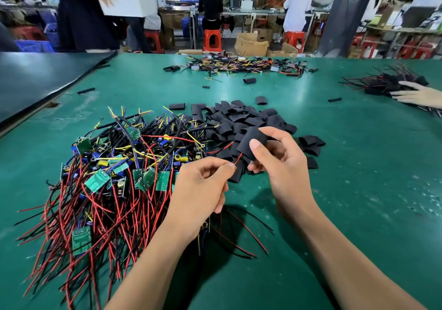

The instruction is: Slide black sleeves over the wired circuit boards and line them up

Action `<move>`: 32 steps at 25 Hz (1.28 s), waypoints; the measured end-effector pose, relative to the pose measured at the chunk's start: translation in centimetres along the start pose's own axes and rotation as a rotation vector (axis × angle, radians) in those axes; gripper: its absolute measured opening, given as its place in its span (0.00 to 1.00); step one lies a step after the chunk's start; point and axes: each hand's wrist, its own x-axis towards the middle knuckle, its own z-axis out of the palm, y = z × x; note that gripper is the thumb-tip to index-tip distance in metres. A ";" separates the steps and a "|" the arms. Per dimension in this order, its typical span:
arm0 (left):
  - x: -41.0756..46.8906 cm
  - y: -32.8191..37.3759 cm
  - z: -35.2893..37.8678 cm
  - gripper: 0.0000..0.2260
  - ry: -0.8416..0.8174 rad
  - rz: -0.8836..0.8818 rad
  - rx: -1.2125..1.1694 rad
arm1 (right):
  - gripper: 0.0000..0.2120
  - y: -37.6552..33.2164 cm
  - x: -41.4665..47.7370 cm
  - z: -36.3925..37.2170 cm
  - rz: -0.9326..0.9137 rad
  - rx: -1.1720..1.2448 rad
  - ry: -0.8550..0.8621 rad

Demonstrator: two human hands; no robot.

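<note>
Pinching sleeve, right fingers, wire, left fingers

Left hand and right hand are bare, forearms too (nails trimmed short).

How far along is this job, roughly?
Done: a dark heap of what look like sleeved boards sits far right, under another person's hand. In hand: the right hand holds one black sleeve while the left hand pinches a red wire running to it. Left: a big pile of bare boards and a heap of loose sleeves, so most remains.
</note>
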 end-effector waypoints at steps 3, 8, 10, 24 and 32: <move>-0.2 0.1 -0.1 0.08 -0.021 0.051 0.023 | 0.11 0.0 -0.4 0.4 -0.034 -0.075 -0.069; -0.3 0.2 0.0 0.07 -0.071 0.029 0.006 | 0.10 0.2 -0.2 0.2 -0.001 -0.025 -0.025; -0.2 0.1 0.1 0.06 -0.096 -0.001 0.012 | 0.10 0.3 0.1 -0.1 0.029 0.011 0.015; -0.2 -0.6 0.1 0.05 -0.169 0.006 0.201 | 0.09 0.4 1.2 -1.1 0.097 0.067 0.130; -0.3 -0.2 0.3 0.06 -0.098 0.005 -0.027 | 0.11 0.6 0.3 0.1 0.088 0.025 -0.208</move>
